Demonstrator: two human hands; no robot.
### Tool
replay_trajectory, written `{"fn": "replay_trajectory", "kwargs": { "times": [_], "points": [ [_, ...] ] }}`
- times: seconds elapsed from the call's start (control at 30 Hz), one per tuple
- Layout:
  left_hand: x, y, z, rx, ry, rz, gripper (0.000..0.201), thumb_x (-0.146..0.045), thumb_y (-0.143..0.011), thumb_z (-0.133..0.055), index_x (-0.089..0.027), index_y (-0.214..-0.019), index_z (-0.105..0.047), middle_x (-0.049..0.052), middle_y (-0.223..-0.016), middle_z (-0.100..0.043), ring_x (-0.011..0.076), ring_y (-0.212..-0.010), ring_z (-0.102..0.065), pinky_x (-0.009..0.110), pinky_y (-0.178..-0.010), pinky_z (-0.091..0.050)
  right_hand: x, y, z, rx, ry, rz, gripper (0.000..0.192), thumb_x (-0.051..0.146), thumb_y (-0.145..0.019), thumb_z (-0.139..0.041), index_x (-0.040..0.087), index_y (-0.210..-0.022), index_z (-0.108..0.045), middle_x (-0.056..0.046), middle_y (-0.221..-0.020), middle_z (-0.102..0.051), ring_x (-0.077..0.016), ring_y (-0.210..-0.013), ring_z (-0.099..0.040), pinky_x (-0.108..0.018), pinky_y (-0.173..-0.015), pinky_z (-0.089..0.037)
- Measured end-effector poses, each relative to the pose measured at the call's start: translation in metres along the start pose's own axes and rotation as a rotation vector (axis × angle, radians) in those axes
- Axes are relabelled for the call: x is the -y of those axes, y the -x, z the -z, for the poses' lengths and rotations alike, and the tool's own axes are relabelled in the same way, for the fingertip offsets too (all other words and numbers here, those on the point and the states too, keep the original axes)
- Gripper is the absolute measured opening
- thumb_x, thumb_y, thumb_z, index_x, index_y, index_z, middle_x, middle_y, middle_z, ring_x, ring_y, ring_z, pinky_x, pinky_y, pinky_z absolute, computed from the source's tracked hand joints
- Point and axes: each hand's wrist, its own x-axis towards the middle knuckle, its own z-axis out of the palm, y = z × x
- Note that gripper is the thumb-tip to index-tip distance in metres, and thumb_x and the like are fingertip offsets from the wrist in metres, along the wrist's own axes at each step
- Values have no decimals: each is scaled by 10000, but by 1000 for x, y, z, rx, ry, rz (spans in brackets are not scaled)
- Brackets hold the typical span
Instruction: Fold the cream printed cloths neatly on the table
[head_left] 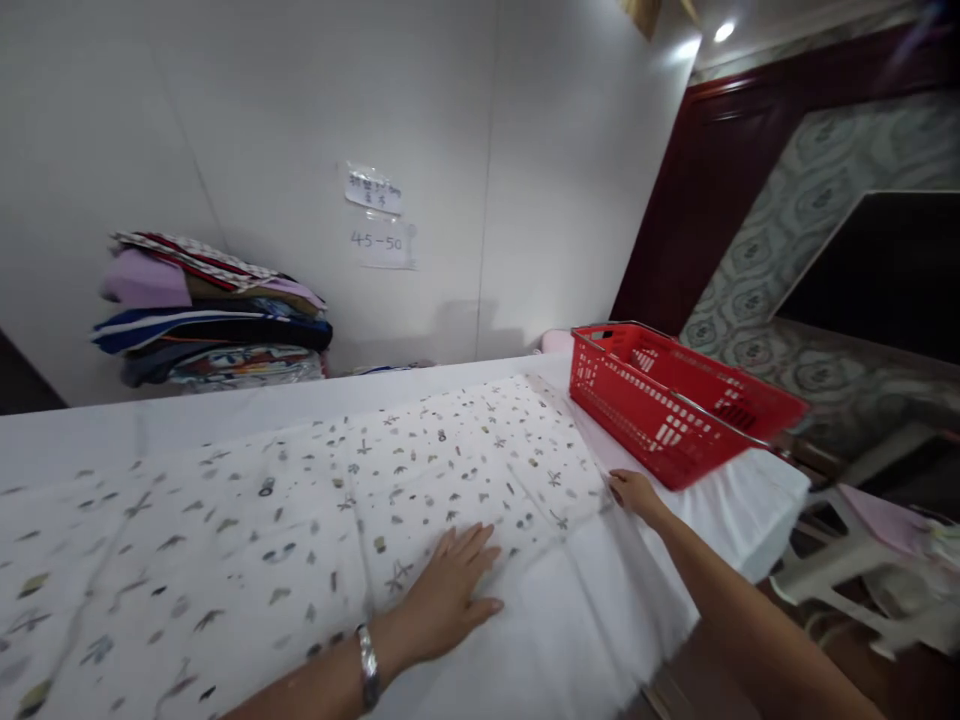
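Printed cloth (pixel 322 490): spread flat and wide across the counter (pixel 720 520), reaching almost to its right end; creases visible, no fold made yet.
Left hand (pixel 450 590): pressed palm-down on the cloth near its front edge; grip released, fingers splayed, nothing held.
Right hand (pixel 634 492): at the cloth's right front corner, fingertips on or pinching the edge; cannot tell which.
Progress, judged: laid out and smoothed; folding or stacking left.
Red basket (pixel 675 400): just beyond the cloth's right edge, seemingly empty.
Folded pile (pixel 210 320): against the wall, well apart.
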Motion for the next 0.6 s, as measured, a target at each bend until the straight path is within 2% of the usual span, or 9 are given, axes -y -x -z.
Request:
{"fn": "replay_trajectory", "kwargs": {
  "times": [0.1, 0.23, 0.4, 0.5, 0.6],
  "points": [
    [-7, 16, -25, -62, -127, 4, 619, -486, -856, -486, -286, -1420, -332, 49, -1522, -263, 259, -1398, -241, 496, -1148, -184, 6, 23, -4, 53, -139, -107, 124, 215, -772, -552, 167, -673, -608, 23, -486, -558, -103, -455, -525, -184, -468, -425],
    [-5, 30, -45, -247, -319, 65, 530, -337, -868, -459, -257, -1389, -398, 55, -1475, -369, 254, -1363, -319, 486, -1125, -246, 13, 33, -10, 102, -260, -205, 146, 250, -802, -582, 154, -694, -562, -17, -509, -584, -129, -443, -553, -228, -474, -475],
    [-7, 43, -51, -368, -386, 179, 464, -267, -872, -398, -182, -1316, -501, 92, -1384, -492, 260, -1289, -429, 478, -1079, -324, 23, 32, -19, 53, -477, -209, 114, 260, -822, -584, 150, -836, -555, -21, -600, -615, -153, -553, -621, -267, -558, -540],
    [-13, 48, -50, -381, -351, 247, 432, -290, -887, -378, -177, -1270, -544, 96, -1337, -540, 255, -1259, -464, 462, -1062, -353, 29, 30, -28, -13, -609, -149, 100, 235, -850, -520, 165, -916, -548, -13, -671, -632, -149, -642, -641, -261, -611, -552],
    [-18, 51, -47, -373, -318, 279, 410, -285, -886, -378, -194, -1239, -566, 81, -1328, -551, 242, -1255, -468, 453, -1071, -348, 32, 27, -38, -39, -688, -92, 86, 240, -841, -518, 177, -887, -554, -16, -660, -630, -166, -669, -645, -278, -627, -556]
  ]
}}
